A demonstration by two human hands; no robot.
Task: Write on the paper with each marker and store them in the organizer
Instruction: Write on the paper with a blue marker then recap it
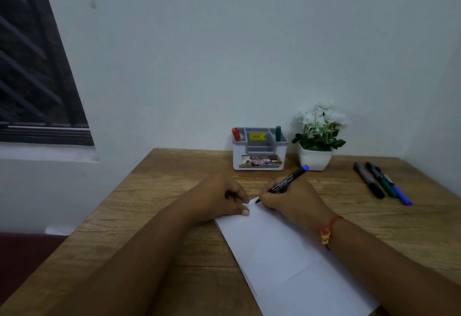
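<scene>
the right hand [291,203] grips the held marker [288,180], thumb and curled fingers closed narrow round its lower barrel. the black barrel slants up and away past the knuckles, blue end highest. its tip touches the paper [287,261] just ahead of those fingertips, near the sheet's far edge, where a few faint marks show. a red thread [327,231] circles the wrist behind the hand.

the left hand [219,198] rests on the sheet's far left corner, fingers loosely bent, thumb and a fingertip pressing the paper down. its fingertips lie just beside the marker tip, a small gap between them. the rest of the sheet runs back under and between both forearms on the table [162,191].

beyond both sets of fingertips, against the wall [224,54], stands the organizer [259,152]. a red marker [236,134] stands in its left end slot and a green marker [278,133] in its right end slot. a plant [319,128] sits just right of it.

well to the right of the writing fingers, three more lie side by side on the table: a grey marker [369,180], a dark green marker [380,178] and a blue marker [401,194]. far to the left of the left fingers is a dark window [32,78].
</scene>
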